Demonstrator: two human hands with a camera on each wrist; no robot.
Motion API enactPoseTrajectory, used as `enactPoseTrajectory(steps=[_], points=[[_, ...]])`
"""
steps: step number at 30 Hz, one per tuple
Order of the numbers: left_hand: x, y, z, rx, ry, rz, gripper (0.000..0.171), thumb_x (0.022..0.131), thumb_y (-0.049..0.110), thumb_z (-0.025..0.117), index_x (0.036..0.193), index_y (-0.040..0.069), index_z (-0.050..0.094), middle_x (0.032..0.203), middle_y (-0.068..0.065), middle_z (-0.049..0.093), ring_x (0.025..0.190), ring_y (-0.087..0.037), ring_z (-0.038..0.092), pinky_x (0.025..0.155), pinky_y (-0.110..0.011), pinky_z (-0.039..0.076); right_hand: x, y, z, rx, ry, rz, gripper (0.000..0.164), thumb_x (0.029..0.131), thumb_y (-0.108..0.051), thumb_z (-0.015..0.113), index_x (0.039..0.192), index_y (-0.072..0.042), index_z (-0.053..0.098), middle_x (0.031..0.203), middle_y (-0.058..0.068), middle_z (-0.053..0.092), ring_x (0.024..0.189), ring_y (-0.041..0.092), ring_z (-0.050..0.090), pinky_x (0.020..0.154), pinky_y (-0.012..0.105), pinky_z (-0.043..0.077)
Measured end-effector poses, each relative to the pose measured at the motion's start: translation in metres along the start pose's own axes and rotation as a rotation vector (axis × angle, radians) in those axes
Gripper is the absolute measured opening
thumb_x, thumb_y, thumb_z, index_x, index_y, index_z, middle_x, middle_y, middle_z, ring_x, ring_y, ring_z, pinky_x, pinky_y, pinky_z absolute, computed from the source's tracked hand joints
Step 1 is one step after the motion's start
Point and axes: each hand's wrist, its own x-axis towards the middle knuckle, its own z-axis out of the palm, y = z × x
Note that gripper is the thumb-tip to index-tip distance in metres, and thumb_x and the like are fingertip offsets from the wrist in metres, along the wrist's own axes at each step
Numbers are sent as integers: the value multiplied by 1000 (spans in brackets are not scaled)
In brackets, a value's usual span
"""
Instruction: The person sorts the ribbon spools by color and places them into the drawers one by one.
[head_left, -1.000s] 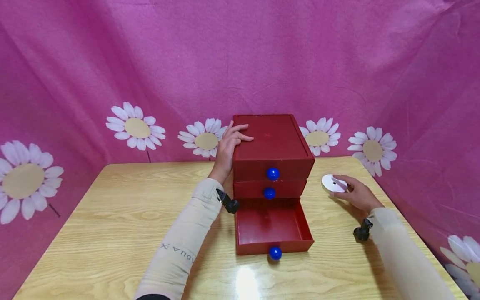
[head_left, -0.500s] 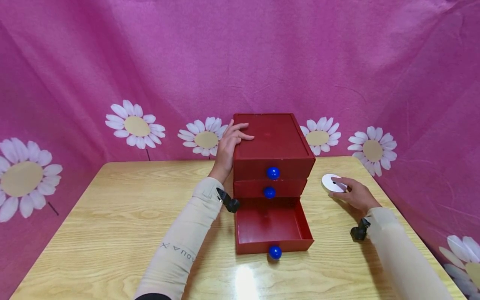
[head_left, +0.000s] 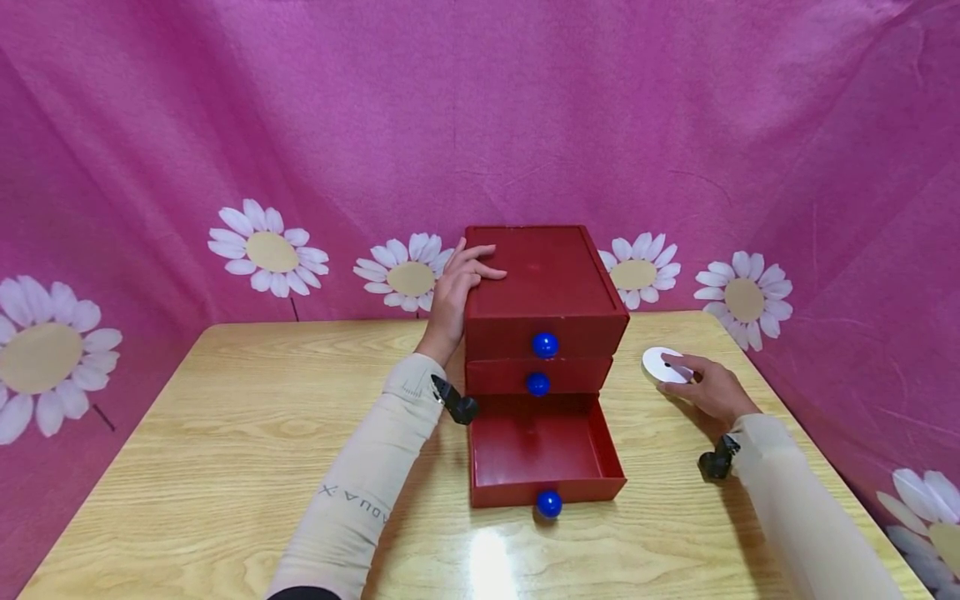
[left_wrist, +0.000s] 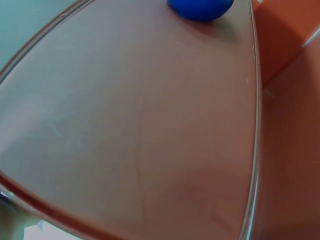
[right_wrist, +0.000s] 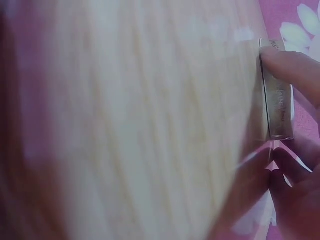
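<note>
A red chest of drawers with round blue knobs stands mid-table in the head view. Its bottom drawer is pulled out, with nothing inside. My left hand rests over the chest's upper left edge, fingers extended across the top. One blue knob on a red face shows in the left wrist view. To the right of the chest, a white ribbon spool with a small centre hole lies on the table. My right hand holds it between thumb and fingers. Faint lettering runs along the spool's band in the right wrist view.
The wooden table reaches back to a pink cloth printed with white daisies, which hangs behind and at both sides. The middle drawer and top drawer are pushed in above the extended one.
My right wrist has shifted slightly left, with the fingers a little further over the ribbon spool. The left hand stays on the chest.
</note>
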Motion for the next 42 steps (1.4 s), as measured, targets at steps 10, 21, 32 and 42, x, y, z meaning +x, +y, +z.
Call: enactPoseTrajectory(steps=[10,21,32,42], points=[[0,-1,0,9,13,27,39,86,-5,33,97,-16,68,130,-32,52,142,-45,18,117,-49,8,2,1,-2,-6,13,17,77,84,-43,71,149,-16,38,151,28,28,134,49,28,106,65,25],[1,-1,0,13,19,12,39,87,-2,33,97,-15,68,132,-30,52,143,-43,17,117,-47,8,3,4,-8,-52,59,-57,75,83,-45,71,146,-13,43,148,27,34,127,46,36,103,63,30],[-1,0,-2,22,21,3,38,88,-4,34,98,-13,69,132,-28,53,144,-37,18,117,-48,8,-11,-7,-6,-47,99,-135,70,84,-40,72,143,-10,48,146,27,37,133,47,32,105,61,30],[0,-4,0,1,18,13,38,87,-4,34,98,-14,68,131,-30,52,143,-44,17,117,-47,7,-39,-22,-3,-48,154,-231,63,85,-32,73,140,-8,52,144,30,36,131,48,34,102,60,35]])
